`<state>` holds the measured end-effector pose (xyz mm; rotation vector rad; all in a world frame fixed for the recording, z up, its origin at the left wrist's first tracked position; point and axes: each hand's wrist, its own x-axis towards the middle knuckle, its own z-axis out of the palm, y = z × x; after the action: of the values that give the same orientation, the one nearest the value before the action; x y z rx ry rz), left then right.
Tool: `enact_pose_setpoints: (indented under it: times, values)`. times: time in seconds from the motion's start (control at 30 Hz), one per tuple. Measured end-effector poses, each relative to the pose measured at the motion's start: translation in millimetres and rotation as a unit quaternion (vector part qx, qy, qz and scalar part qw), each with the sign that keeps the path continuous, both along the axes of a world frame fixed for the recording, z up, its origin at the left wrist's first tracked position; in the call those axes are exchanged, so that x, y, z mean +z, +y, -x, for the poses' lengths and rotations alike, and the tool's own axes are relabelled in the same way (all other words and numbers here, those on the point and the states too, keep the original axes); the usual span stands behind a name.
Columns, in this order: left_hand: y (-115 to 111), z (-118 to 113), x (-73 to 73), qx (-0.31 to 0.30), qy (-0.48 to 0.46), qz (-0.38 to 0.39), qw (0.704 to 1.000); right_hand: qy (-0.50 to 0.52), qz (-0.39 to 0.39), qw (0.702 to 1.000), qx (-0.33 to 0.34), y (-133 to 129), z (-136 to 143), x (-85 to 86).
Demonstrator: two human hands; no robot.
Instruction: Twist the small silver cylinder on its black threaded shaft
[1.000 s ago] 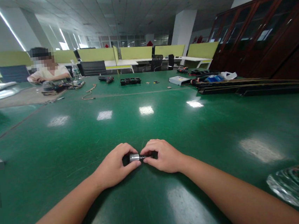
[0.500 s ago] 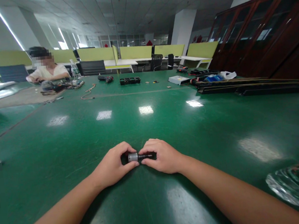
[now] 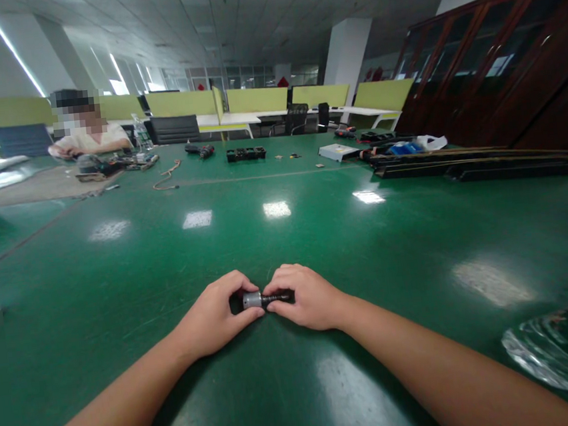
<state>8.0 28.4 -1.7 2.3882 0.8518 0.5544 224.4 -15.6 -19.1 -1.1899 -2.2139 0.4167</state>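
Low in the middle of the head view, both hands hold a small two-part piece just over the green table [image 3: 247, 243]. It has a silver metal cylinder [image 3: 252, 300] on the left and a dark, ribbed shaft [image 3: 278, 296] on the right, lying roughly level. My left hand [image 3: 222, 313] curls around the cylinder, thumb and fingers pinching its sides. Thumb and fingertips of my right hand [image 3: 308, 296] close on the shaft near where it meets the cylinder. The fingertips hide part of the join. Both hands are closed, with their fingertips almost touching.
At right is a clear plastic bottle [image 3: 558, 350]. Farther back lie a power drill [image 3: 199, 149], a black case-like part [image 3: 246, 154], a pale flat box [image 3: 338, 151] and long dark strips [image 3: 460, 164]. Across the table at left sits a person [image 3: 93, 137] beside scattered parts.
The view has shifted very slightly, and the bottle appears a little farther left. Both hands keep their grip on the piece, with the right fingers barely moved.
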Motion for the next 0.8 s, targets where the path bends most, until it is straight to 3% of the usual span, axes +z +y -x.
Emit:
enact_pose_setpoints:
  times: [0.8]
  values:
    - [-1.1, 0.5, 0.1, 0.005, 0.003, 0.018, 1.0, 0.014, 0.011, 1.0, -0.025, -0.9, -1.3, 2.0]
